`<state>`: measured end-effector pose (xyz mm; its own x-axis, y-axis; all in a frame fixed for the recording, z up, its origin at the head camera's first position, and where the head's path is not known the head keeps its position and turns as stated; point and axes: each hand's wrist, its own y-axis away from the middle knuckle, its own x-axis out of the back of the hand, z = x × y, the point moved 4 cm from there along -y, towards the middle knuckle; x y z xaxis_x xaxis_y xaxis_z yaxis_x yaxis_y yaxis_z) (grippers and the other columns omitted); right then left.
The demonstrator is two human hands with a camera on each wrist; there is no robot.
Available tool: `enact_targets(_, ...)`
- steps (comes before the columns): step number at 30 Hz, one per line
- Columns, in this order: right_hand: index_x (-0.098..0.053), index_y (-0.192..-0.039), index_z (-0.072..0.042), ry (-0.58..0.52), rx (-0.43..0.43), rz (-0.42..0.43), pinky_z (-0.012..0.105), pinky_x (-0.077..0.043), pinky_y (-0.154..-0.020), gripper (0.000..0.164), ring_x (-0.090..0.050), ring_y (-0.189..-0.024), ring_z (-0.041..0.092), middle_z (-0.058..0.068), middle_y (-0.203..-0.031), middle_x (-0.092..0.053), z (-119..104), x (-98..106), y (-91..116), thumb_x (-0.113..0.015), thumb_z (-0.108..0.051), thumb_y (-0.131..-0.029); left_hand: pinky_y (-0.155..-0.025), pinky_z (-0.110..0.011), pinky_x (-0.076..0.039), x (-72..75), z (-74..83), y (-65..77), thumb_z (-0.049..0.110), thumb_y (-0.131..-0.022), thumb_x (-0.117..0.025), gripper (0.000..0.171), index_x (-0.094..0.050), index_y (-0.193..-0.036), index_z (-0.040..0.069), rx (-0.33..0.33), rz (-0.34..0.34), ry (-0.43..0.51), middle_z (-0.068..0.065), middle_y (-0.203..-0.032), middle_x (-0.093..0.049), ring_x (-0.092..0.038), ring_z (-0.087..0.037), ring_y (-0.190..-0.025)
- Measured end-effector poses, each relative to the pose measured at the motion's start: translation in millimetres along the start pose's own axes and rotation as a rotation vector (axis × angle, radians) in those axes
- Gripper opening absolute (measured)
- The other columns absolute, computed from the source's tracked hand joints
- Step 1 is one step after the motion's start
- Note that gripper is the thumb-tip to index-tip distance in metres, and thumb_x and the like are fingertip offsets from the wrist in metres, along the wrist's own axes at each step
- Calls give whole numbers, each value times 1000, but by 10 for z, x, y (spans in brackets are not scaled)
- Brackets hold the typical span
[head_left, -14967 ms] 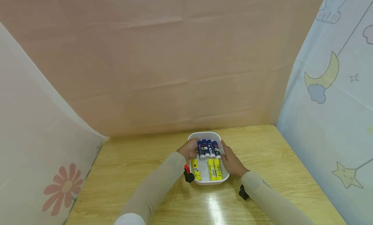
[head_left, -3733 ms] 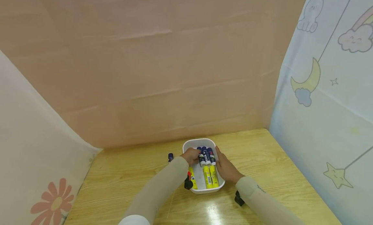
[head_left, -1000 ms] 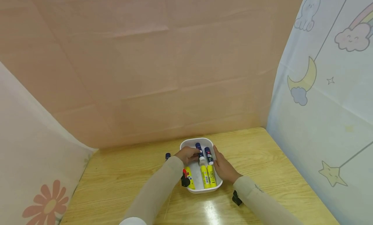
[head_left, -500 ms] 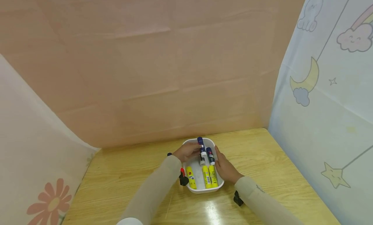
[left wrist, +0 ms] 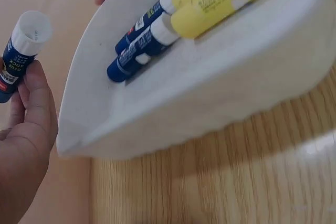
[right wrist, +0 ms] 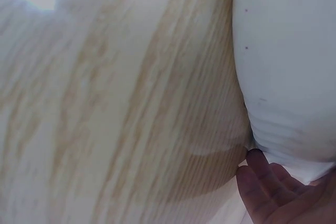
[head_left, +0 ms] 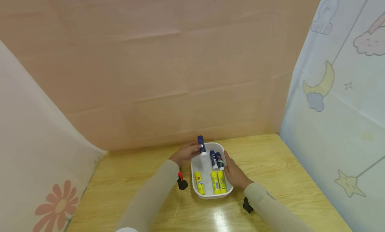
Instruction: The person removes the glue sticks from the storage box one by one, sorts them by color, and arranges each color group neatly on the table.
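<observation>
- L hand (head_left: 184, 154): fingers clamped on 1 blue glue stick (head_left: 202, 145), held up by far L corner of white tub (head_left: 213, 197); "GLUE STICK" lettering + hollow white end legible in L wrist cam only.
- R hand (head_left: 236, 174): grips tub's R side — R wrist cam adds fingertips at outer wall.
- Tub contents: 2 blue sticks (head_left: 214, 160); 2 yellow sticks (head_left: 215, 183) nearer wearer; 3rd yellow stick (head_left: 200, 183), L side — head view only.

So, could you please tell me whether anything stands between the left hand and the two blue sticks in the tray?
Only the held stick, in the left hand; past it the tray shows bare floor, and nothing visible covers the two blue sticks.
</observation>
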<state>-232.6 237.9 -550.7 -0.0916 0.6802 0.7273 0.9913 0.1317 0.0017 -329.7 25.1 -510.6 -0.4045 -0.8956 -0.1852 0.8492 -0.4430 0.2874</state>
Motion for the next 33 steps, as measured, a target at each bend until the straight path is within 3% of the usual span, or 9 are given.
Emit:
enact_targets(6,0,-157,-12,11,-5,-3,58,-30,-108,65,-39,-131,46,29,-152,-26,18,7,4,-37,-14,-104,-108,-40,-37,297,29,85,12,-101,-53,49,-37,-143,-8,-63,-40,14,-21,-141,-45,-47,-32,-129)
enact_targets(9,-2,-157,-10,20,6,0,58,-30,-108,65,-38,-131,47,30,-151,-27,18,12,5,-38,-13,-103,-110,-43,-33,443,48,142,14,-101,-53,49,-38,-143,-6,-65,-28,19,-21,-140,-46,-46,-32,-130)
enact_targets(20,-2,-156,-8,-3,1,0,59,-27,-109,64,-35,-133,47,32,-151,-26,-13,-12,-9,-38,-12,-103,-108,-43,-37,962,-37,385,12,-101,-54,47,-39,-142,-6,6,130,65,-22,-139,-44,-46,-34,-127)
enact_targets(26,-2,-157,-9,-11,-5,-8,58,-26,-110,64,-33,-135,46,30,-153,-24,-15,-24,-16,-37,-12,-104,-108,-45,-37,1142,-124,516,11,-101,-53,41,-46,-136,-9,23,177,-7,-21,-133,-48,-51,-30,-119)
enact_targets(33,-1,-156,-8,-13,30,-10,59,-25,-110,65,-31,-135,48,31,-152,-23,-37,-42,-16,-38,-11,-103,-103,-45,-43,1328,-198,682,7,-98,-57,34,-55,-127,-10,117,296,-112,-21,-127,-55,-57,-27,-110)
